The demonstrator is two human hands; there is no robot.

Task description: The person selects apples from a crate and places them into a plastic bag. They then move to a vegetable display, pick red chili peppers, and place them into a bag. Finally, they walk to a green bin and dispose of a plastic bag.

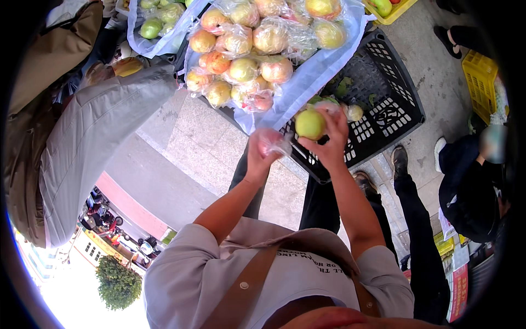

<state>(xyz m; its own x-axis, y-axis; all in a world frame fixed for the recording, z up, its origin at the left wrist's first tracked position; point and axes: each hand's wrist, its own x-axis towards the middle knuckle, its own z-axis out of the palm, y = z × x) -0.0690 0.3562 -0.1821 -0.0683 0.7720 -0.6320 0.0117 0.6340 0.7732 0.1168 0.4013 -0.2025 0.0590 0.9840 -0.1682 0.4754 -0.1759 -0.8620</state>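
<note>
My right hand grips a bare yellow-green apple between thumb and fingers, above the near edge of a black crate. To its left, my left hand is closed on crumpled clear plastic wrap. Something pinkish shows through that wrap; whether it is fruit or my fingers I cannot tell. Just beyond both hands, yellow-red apples, many in clear film, fill a box lined with a pale blue sheet. A few leafy scraps and a small pale round thing lie in the crate.
Green fruit sits in another lined box at the far left. A yellow tray is at the top right, a yellow crate farther right. A person in grey trousers stands close on the left; other people are on the right.
</note>
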